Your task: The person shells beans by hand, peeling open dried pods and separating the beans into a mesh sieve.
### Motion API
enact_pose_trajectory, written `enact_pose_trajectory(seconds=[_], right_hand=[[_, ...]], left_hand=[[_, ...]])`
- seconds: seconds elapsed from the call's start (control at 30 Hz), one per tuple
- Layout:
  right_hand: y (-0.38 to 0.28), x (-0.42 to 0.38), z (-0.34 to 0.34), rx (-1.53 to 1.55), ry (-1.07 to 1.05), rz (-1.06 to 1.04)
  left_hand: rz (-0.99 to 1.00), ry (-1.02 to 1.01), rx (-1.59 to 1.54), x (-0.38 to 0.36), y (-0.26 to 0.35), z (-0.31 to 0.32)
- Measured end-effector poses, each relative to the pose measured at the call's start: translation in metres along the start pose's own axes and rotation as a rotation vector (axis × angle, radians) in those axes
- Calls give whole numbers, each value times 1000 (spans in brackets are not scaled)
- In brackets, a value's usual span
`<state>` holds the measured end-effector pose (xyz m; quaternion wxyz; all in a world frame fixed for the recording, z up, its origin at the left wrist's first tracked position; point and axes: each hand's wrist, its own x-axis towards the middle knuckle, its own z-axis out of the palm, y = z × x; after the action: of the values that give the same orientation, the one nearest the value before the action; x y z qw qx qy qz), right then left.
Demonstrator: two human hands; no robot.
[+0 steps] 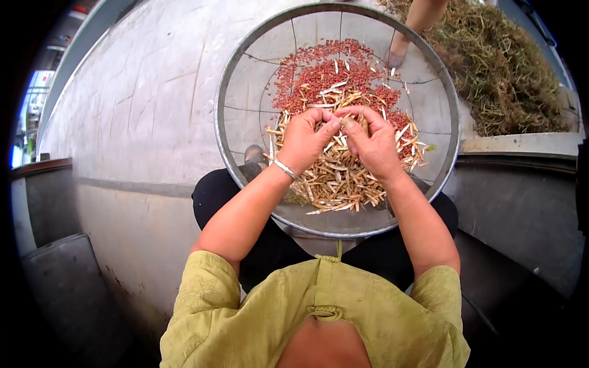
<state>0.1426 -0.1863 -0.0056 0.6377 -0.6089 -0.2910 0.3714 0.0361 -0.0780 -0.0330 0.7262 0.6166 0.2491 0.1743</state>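
Observation:
A large round sieve (223,132) with a metal rim and mesh bottom rests across my lap. Dry bean pods (343,181) lie heaped in its near half, and loose red beans (319,64) are spread over the far half. My left hand (307,138), with a bracelet at the wrist, pinches with thumb and forefinger above the pods. Close beside it, my right hand (374,142) pinches in the same way, the fingertips of both hands nearly meeting. Between them they hold what looks like a dry bean pod, mostly covered by the fingers.
A big pile of dried plants (491,67) lies at the upper right. Another person's leg and foot (399,52) show by the sieve's far right rim. Grey concrete floor (141,92) stretches to the left. Dark panels (521,202) stand at the right.

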Motion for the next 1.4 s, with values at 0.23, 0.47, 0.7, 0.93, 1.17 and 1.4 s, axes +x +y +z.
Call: enact_pose_trajectory(seconds=[0.23,0.47,0.7,0.93,1.17,1.4], right_hand=[[3,9,-15,401,39,96],[-16,5,-25,168,-60,204],[-14,13,-15,-52,-175,126],[-22,5,2,-713,-251,-232],[-24,-3,-12,-492,-194,-190],[-18,0,-32,-267,-27,-69]], left_hand=[[-329,-2,-548,-4,12,0],[-211,-119,-914,-1,14,-2],[-234,-207,-907,2,-5,-1],[-367,9,-956,-6,-7,26],[-373,-12,-1026,0,-24,17],[-340,53,-979,4,-21,11]])
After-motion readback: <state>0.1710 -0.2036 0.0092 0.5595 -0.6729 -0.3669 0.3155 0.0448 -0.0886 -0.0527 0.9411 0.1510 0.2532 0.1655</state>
